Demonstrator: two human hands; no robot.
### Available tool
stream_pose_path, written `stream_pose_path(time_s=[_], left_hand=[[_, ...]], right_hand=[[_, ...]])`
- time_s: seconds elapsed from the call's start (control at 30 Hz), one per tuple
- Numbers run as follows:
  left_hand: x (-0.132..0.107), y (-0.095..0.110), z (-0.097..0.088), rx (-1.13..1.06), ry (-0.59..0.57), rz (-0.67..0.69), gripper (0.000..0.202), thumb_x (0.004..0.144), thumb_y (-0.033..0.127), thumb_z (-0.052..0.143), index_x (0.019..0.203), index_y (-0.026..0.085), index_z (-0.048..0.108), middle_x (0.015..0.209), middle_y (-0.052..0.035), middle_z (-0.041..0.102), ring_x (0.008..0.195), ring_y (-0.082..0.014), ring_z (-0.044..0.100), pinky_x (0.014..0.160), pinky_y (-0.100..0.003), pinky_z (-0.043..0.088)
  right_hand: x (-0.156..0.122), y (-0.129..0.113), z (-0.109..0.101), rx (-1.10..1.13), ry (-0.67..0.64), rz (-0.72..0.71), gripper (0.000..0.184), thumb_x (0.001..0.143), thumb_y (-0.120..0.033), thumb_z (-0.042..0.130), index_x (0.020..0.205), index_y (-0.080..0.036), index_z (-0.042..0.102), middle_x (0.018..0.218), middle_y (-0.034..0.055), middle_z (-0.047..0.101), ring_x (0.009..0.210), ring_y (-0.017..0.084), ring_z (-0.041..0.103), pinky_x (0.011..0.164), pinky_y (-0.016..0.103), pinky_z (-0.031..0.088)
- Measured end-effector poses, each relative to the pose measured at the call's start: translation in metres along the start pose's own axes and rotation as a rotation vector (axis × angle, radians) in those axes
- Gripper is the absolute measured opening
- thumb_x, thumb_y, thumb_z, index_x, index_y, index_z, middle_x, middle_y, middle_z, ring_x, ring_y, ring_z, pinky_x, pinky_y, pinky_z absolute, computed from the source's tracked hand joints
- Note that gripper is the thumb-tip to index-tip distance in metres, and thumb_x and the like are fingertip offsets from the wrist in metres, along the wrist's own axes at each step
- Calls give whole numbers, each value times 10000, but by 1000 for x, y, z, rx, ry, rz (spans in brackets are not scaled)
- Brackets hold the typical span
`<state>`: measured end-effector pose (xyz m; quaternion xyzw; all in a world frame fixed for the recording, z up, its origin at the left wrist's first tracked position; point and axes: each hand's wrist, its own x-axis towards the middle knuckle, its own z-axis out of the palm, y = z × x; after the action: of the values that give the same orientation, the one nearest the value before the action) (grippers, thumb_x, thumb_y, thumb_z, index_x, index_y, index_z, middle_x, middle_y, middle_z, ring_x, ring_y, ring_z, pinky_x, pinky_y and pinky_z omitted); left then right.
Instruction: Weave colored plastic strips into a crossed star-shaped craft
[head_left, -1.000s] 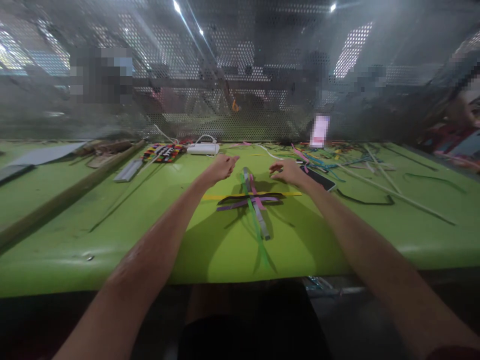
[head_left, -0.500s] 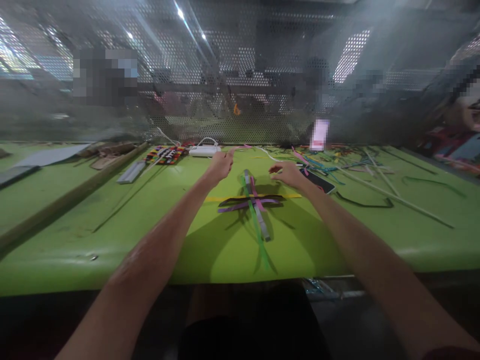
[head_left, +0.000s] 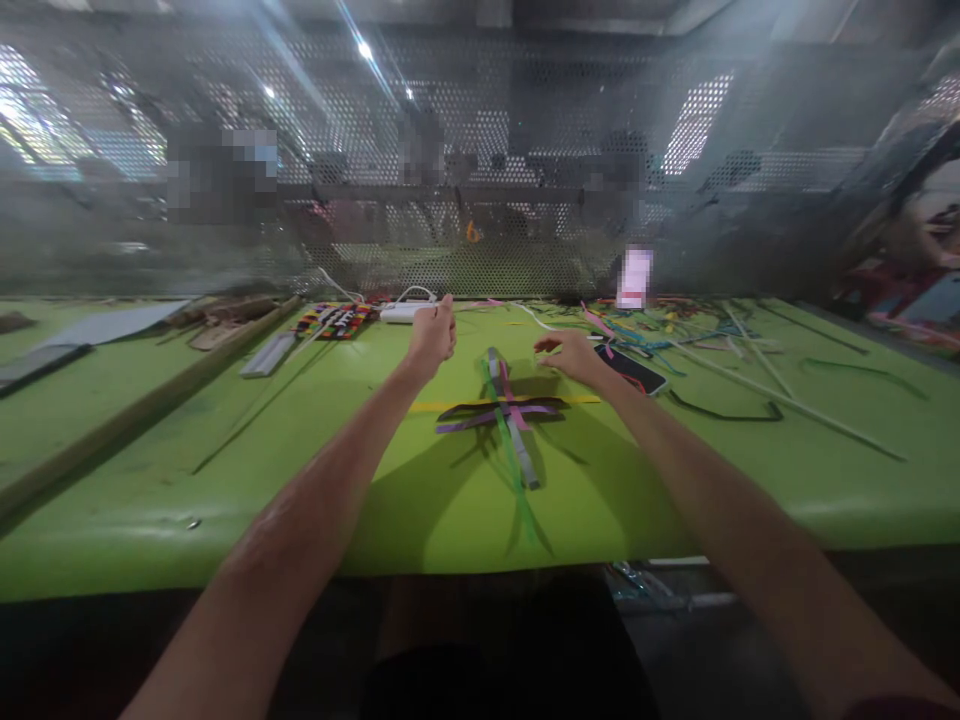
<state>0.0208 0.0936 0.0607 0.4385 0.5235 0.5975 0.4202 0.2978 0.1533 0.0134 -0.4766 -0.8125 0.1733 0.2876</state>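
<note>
Strips woven into a loose cross lie on the green table: a grey strip (head_left: 527, 464), a green strip (head_left: 507, 440), a pink strip (head_left: 517, 415), a purple strip (head_left: 461, 425) and a yellow strip (head_left: 581, 400), with a dark strip among them. Beyond the cross on the left, my left hand (head_left: 433, 337) is raised with fingers closed; anything inside them is hidden. On the other side hovers my right hand (head_left: 570, 355), fingers loosely curled and apart from the thumb, with nothing clearly held. Neither hand touches the cross.
A black phone (head_left: 631, 370) lies beside my right hand, near a heap of coloured strips (head_left: 660, 325). Behind my left hand are a white power strip (head_left: 399, 313) and a multicoloured woven piece (head_left: 337, 320). A long pole (head_left: 150, 385) crosses the left side; perforated metal (head_left: 480, 255) stands behind.
My left hand has turned, its outstretched finger now pointing more upward, and dropped slightly in the view. My right hand stays nearly in place. The woven cross looks unchanged.
</note>
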Motion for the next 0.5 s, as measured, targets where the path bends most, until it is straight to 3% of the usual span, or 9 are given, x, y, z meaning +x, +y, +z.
stream_pose_path(time_s=[0.23, 0.4, 0.5], left_hand=[[-3, 1, 3, -61, -1, 16, 515, 1227, 354, 412, 742, 274, 261, 487, 117, 251, 350, -58, 242, 379, -188, 182], [-2, -1, 2, -115, -13, 20, 521, 1233, 392, 405, 752, 272, 247, 494, 119, 245, 351, -52, 232, 385, -186, 184], [3, -7, -1, -112, -24, 28, 548, 1211, 474, 478, 756, 277, 245, 508, 122, 253, 362, -53, 231, 383, -184, 200]], right_hand=[[-2, 5, 5, 3, -93, 46, 141, 761, -123, 822, 853, -227, 799, 978, 56, 875, 921, 256, 798, 926, 390, 649], [-2, 6, 3, 9, -75, 43, 139, 774, -127, 846, 867, -223, 809, 992, 59, 881, 910, 258, 796, 902, 378, 648], [-1, 4, -1, 11, -13, 21, 139, 816, -131, 834, 942, -188, 823, 1085, 102, 886, 980, 273, 791, 975, 389, 631]])
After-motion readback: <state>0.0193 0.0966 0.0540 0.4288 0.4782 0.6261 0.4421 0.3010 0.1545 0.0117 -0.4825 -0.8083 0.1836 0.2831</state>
